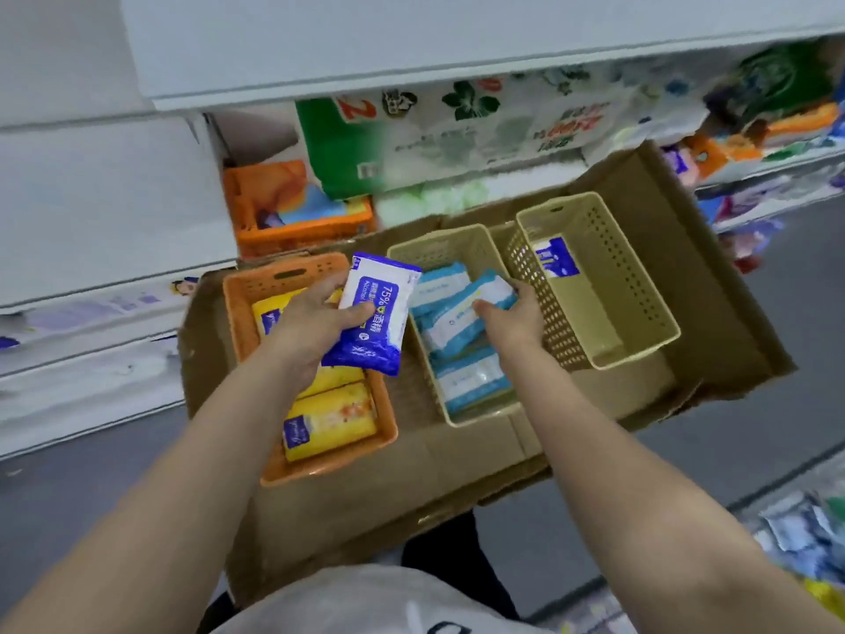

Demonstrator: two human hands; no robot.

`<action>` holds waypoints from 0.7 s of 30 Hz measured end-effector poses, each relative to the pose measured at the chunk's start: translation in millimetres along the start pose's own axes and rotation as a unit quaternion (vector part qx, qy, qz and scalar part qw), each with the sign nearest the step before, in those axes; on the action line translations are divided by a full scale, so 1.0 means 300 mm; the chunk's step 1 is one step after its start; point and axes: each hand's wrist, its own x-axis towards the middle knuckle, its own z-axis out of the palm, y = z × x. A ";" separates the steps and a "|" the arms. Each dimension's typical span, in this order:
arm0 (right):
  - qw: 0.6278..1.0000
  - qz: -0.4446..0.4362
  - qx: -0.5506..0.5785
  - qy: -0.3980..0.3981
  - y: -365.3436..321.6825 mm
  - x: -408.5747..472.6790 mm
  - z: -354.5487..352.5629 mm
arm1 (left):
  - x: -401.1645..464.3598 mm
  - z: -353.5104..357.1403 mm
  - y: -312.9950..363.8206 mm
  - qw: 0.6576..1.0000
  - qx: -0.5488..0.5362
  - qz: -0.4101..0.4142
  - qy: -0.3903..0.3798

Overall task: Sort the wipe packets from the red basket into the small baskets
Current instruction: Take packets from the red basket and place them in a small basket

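While gripping a blue alcohol-wipe packet (372, 313) in left hand (315, 322) over orange basket (242, 304) of yellow packets (327, 425), pinching a light-blue packet (494, 292) with right hand (512, 322) above middle beige basket (439, 249) of like packets.

place: shop aisle | evidence: white shelves (114, 212) stocked with packaged tissue goods (457, 130)

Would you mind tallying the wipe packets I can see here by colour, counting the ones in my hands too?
Yellow packets, in the orange basket: 3 visible, e.g..
Light blue packets: 4, three in the middle beige basket, one in the right hand.
Dark blue packets: 2, one in the left hand, one in the right beige basket.
Total: 9
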 end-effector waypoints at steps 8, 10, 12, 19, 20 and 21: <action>0.970 0.150 0.139 -0.133 0.037 0.253 0.201 | 0.031 0.128 -0.063 0.985 -0.050 -0.040 0.162; 0.965 0.171 0.133 -0.145 0.053 0.296 0.219 | 0.028 0.142 -0.075 0.982 -0.059 -0.054 0.173; 0.968 0.188 0.090 -0.140 0.061 0.321 0.226 | 0.024 0.148 -0.085 0.982 -0.067 -0.064 0.165; 0.978 0.158 -0.045 -0.128 0.044 0.353 0.247 | 0.056 0.147 -0.083 0.992 -0.030 -0.049 0.116; 0.977 0.148 -0.075 -0.134 0.043 0.355 0.251 | 0.063 0.146 -0.080 0.992 -0.022 -0.046 0.116; 0.975 0.144 -0.098 -0.139 0.044 0.354 0.256 | 0.073 0.143 -0.079 0.992 -0.009 -0.042 0.115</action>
